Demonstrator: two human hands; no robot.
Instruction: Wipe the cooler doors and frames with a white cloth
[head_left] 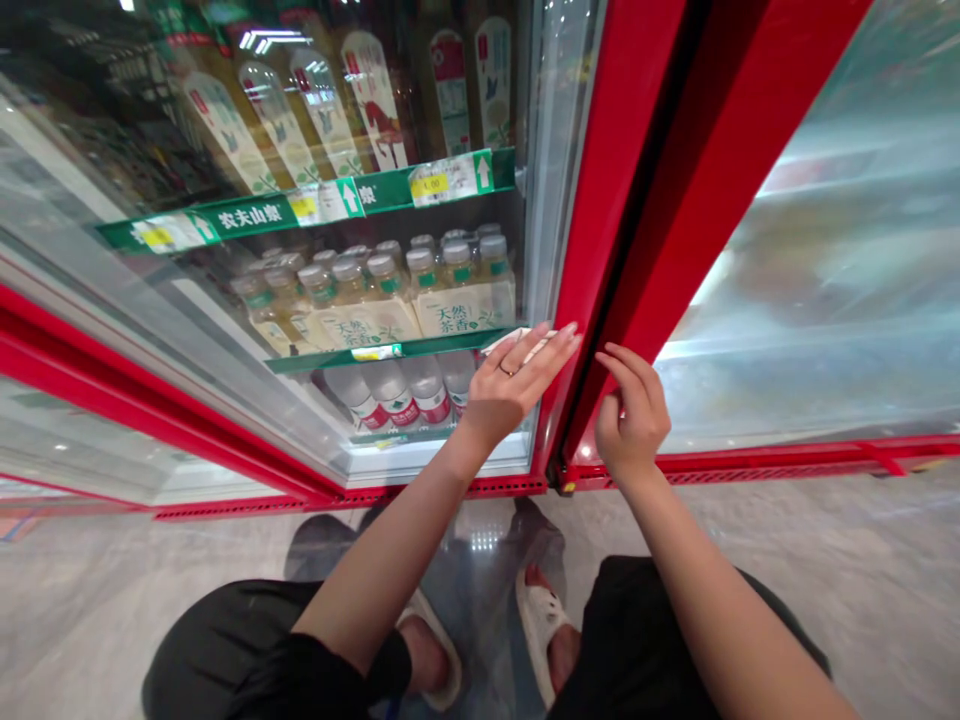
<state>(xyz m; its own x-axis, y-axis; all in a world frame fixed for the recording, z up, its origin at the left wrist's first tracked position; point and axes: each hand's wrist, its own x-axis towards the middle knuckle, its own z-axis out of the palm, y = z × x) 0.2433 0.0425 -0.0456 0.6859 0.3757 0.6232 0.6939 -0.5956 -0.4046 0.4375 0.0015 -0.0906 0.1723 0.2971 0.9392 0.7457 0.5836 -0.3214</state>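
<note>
My left hand (517, 375) lies flat on the glass door (225, 330) of a red drinks fridge, fingers stretched out, pressing a white cloth (525, 343) that shows above the fingers. A ring is on one finger. My right hand (634, 410) is beside it, fingers curled, fingertips touching the red door frame (600, 250) where the two doors meet. It holds nothing that I can see.
Behind the glass stand rows of yellow tea bottles (420, 290) on a green shelf rail (315, 205), with red-labelled water bottles (405, 395) below. A second, fogged glass door (825, 250) is at the right. I crouch on a shiny grey floor (825, 560) in white slippers (544, 620).
</note>
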